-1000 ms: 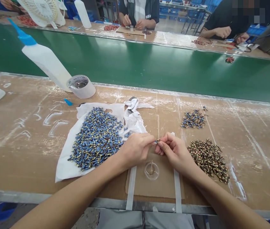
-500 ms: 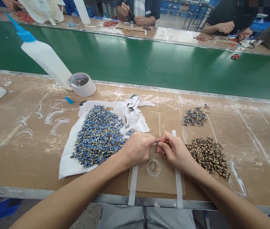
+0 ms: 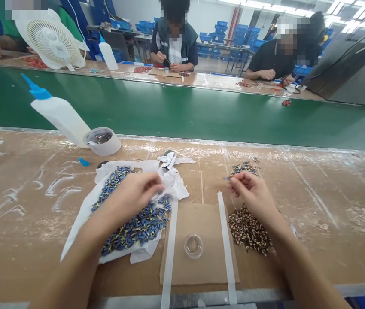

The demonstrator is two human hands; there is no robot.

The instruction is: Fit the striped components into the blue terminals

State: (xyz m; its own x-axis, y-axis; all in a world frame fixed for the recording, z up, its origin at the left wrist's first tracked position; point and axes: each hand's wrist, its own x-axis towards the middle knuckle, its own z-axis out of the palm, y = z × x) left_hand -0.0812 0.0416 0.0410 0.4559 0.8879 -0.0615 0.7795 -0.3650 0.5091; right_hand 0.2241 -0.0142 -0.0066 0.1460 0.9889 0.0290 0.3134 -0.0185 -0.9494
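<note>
My left hand (image 3: pixel 137 193) hovers over the left side, its fingers loosely bent and slightly apart, with nothing visible in them. Beneath it spreads a large pile of small blue, yellow and dark pieces (image 3: pixel 140 229) on white paper (image 3: pixel 73 238). Between thumb and fingertips of my right hand (image 3: pixel 250 189), a small blue piece (image 3: pixel 228 177) sticks out to the left. Behind that hand lies a smaller blue-and-dark pile (image 3: pixel 242 166); below it is a heap of brown and cream curled pieces (image 3: pixel 248 231). A clear cup (image 3: pixel 193 246) with a thin stick stands on cardboard (image 3: pixel 202 272).
A white squeeze bottle (image 3: pixel 62 118) with a blue nozzle leans by a tape roll (image 3: pixel 103 143). A blue cap (image 3: pixel 83 162) and crumpled tissue (image 3: pixel 174 182) lie nearby. Beyond the green belt (image 3: pixel 176 111), several people work, with a fan (image 3: pixel 52 40) at the left.
My hands were together at a small piece above the cup. They are now apart: the left moved over the blue pile, the right to the right with a blue piece. The view tilted up.
</note>
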